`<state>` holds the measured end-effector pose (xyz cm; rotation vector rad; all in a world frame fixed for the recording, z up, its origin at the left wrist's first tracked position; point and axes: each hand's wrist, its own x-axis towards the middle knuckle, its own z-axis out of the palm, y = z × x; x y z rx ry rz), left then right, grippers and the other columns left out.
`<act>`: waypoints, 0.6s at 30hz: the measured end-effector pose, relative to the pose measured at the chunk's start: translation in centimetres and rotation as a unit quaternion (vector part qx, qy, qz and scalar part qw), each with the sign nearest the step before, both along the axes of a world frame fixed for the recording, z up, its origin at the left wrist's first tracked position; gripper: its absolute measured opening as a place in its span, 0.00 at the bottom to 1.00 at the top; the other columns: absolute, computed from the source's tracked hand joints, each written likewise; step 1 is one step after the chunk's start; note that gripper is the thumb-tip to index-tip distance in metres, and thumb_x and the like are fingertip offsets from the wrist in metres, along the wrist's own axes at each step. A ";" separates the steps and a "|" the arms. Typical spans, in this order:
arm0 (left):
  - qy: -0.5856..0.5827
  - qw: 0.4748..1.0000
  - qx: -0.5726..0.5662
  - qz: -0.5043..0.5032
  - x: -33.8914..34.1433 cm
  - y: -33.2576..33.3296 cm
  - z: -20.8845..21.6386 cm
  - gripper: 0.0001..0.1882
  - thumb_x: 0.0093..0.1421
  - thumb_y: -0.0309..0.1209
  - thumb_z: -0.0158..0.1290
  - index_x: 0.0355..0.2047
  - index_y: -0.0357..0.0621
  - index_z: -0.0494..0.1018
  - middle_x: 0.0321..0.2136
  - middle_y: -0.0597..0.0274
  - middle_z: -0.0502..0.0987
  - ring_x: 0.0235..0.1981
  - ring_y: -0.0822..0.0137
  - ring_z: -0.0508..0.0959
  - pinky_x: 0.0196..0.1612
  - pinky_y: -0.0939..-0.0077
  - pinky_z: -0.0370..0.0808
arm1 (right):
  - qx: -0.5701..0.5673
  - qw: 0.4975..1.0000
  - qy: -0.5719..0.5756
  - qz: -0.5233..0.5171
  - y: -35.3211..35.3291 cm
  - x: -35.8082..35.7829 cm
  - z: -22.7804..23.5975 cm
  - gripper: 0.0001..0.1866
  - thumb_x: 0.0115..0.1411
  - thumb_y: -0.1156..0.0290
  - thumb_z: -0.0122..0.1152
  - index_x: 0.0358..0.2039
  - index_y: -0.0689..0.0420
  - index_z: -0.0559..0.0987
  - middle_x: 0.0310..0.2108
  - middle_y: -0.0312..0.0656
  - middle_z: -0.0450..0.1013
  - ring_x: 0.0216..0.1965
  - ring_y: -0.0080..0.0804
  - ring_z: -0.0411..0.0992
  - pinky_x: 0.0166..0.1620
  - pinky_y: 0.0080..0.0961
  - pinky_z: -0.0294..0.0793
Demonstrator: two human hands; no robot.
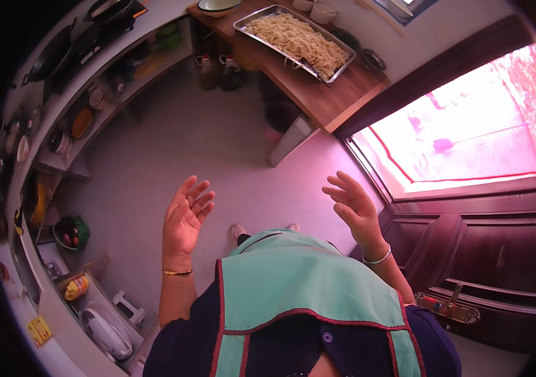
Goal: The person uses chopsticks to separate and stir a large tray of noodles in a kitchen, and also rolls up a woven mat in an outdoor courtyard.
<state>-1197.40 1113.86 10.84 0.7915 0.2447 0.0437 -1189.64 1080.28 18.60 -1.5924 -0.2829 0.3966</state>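
Note:
Both of my hands are raised in front of my green apron point(305, 276), holding nothing. My left hand point(186, 217) is palm up with its fingers apart and slightly curled; a gold-coloured band circles that wrist. On the other side, my right hand point(356, 207) has its fingers spread, and a silver bangle point(378, 254) sits on its wrist. Neither hand touches anything. Farther ahead, a metal tray point(241, 26) heaped with pale noodle-like strips point(296, 41) rests on a wooden counter point(312, 100).
Shelves point(76, 151) with bowls, jars and pots curve along the left. A green basket point(71, 232) of dark round produce stands low there. Dark bottles point(217, 69) stand on the floor by the counter. To the right is a dark door point(500, 251) beside a bright opening.

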 end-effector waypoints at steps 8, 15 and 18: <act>-0.012 0.993 0.013 -0.117 3.0 -5.1 1.3 0.32 0.59 0.41 0.52 0.60 0.42 0.58 0.53 0.52 0.68 0.51 0.60 0.72 0.55 0.65 0.68 | 0.033 0.994 -0.012 -0.100 -6.0 -3.4 -0.6 0.31 0.58 0.77 0.56 0.61 0.60 0.59 0.57 0.46 0.63 0.56 0.34 0.66 0.54 0.28 0.67; -0.030 0.975 0.013 -0.221 5.3 -12.6 3.9 0.31 0.60 0.40 0.51 0.60 0.41 0.57 0.54 0.51 0.67 0.52 0.58 0.71 0.55 0.65 0.69 | 0.088 0.988 -0.013 -0.123 -10.5 -4.0 -2.7 0.29 0.58 0.78 0.56 0.60 0.61 0.61 0.56 0.45 0.64 0.55 0.34 0.67 0.54 0.28 0.68; -0.024 0.968 0.041 -0.246 6.9 -13.8 4.2 0.32 0.59 0.41 0.51 0.60 0.41 0.57 0.54 0.50 0.67 0.52 0.58 0.71 0.55 0.65 0.69 | 0.113 0.986 0.013 -0.124 -10.5 -1.7 -4.1 0.28 0.58 0.77 0.56 0.59 0.61 0.62 0.55 0.44 0.65 0.54 0.33 0.67 0.53 0.27 0.69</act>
